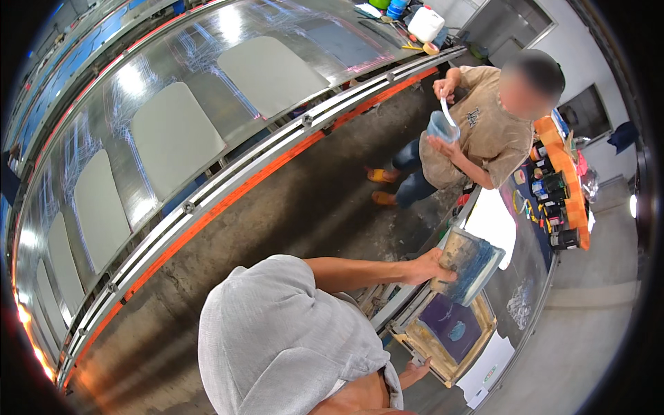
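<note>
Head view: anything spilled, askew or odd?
Possibly: a whitish, rumpled-looking patch on the worktop beside the wood-edged frame; spill or scrap, can't tell. Blue-white streaks also mark the long table around the grey panels, looking messy.

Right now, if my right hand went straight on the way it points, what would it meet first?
Your right hand would probably meet the wooden frame first; whether the fingers already touch it is unclear.
</note>
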Tool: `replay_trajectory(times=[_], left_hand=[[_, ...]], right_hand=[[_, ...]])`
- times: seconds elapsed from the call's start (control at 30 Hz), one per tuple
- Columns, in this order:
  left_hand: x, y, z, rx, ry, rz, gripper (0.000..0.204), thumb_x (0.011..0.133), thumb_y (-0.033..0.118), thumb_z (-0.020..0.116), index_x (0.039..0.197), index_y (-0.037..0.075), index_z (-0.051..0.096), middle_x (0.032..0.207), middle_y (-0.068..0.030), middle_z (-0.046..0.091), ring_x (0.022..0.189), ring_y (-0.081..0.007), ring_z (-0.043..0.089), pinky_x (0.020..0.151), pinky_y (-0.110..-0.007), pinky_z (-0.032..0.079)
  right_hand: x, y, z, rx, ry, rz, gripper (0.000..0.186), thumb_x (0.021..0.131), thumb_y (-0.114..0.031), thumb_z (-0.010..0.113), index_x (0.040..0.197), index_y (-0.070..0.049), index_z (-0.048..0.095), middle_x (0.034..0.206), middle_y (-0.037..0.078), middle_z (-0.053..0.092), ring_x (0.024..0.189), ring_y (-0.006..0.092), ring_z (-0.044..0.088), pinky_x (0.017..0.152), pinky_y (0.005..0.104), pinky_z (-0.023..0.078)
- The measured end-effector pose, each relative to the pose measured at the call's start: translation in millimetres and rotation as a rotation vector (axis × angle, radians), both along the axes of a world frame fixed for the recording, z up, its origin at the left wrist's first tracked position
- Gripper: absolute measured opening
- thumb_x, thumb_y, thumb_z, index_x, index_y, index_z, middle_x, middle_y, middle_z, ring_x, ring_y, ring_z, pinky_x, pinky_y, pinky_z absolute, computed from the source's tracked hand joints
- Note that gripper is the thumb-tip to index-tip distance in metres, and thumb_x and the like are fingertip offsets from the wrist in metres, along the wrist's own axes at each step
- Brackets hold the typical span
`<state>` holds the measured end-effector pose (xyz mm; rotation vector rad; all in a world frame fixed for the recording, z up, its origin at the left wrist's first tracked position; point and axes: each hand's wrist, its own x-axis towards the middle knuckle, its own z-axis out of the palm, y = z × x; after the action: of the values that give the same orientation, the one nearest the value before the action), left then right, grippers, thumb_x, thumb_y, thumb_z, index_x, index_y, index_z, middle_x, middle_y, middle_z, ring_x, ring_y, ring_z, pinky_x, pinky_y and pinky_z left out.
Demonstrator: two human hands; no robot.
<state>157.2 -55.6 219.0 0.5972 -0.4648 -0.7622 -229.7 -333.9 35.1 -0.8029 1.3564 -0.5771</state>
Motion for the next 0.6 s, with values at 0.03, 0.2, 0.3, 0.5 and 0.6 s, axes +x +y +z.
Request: replay_trajectory(times=[0.03, 0.2, 0.3, 0.5, 0.6], left_hand=[[4.8, -0.2, -6.7, -0.038, 0.032, 0.01, 0.028, 0.089, 0.002, 0.075, 0.116, 0.0, 0.068, 0.11, -0.0025, 0.07, 0.099, -0.0113, 0.062, 0.089, -0.029, 0.052], [22.7, 6.3, -6.9, -0.243, 0.11, -0.046, 0.039, 0.087, 0.009, 0.08, 0.124, 0.001, 0.068, 0.118, -0.0035, 0.07, 0.107, -0.0127, 0.063, 0.099, -0.031, 0.049], [37.0, 15.7, -7.9, -0.217, 0.071, -0.012, 0.041, 0.087, 0.013, 0.081, 0.123, 0.001, 0.068, 0.116, -0.0036, 0.071, 0.106, -0.0131, 0.064, 0.098, -0.031, 0.05], [58.7, 48.1, 24.2, -0.129, 0.127, 0.056, 0.051, 0.085, 0.036, 0.084, 0.118, 0.0, 0.068, 0.11, -0.0022, 0.071, 0.096, -0.0117, 0.066, 0.088, -0.03, 0.055], [64.1, 55.2, 40.5, -0.187, 0.145, 0.054, 0.06, 0.083, 0.042, 0.084, 0.121, 0.0, 0.065, 0.111, -0.0034, 0.071, 0.095, -0.0125, 0.068, 0.086, -0.031, 0.056]], right_hand=[[1.2, -6.0, -4.3, 0.001, 0.032, 0.023, 0.035, 0.099, -0.037, 0.061, 0.112, -0.005, 0.064, 0.097, 0.008, 0.067, 0.085, 0.0244, 0.066, 0.067, 0.0396, 0.055], [-18.8, -26.6, -16.5, -0.34, 0.048, 0.156, 0.027, 0.092, -0.019, 0.063, 0.11, 0.001, 0.065, 0.092, 0.01, 0.067, 0.079, 0.0196, 0.065, 0.065, 0.0325, 0.053], [-15.7, -32.6, -20.2, -0.562, -0.063, 0.177, 0.024, 0.086, -0.004, 0.064, 0.107, 0.006, 0.066, 0.087, 0.011, 0.068, 0.077, 0.0159, 0.064, 0.064, 0.0276, 0.052], [-0.9, -14.3, -5.9, -0.856, 0.088, 0.214, 0.036, 0.081, -0.005, 0.067, 0.115, 0.007, 0.064, 0.097, 0.013, 0.067, 0.082, 0.0216, 0.065, 0.071, 0.0312, 0.054], [-0.6, 40.8, -11.1, -0.855, 0.081, 0.157, 0.039, 0.08, -0.005, 0.066, 0.117, 0.006, 0.063, 0.101, 0.015, 0.065, 0.088, 0.0244, 0.065, 0.075, 0.0339, 0.055]])
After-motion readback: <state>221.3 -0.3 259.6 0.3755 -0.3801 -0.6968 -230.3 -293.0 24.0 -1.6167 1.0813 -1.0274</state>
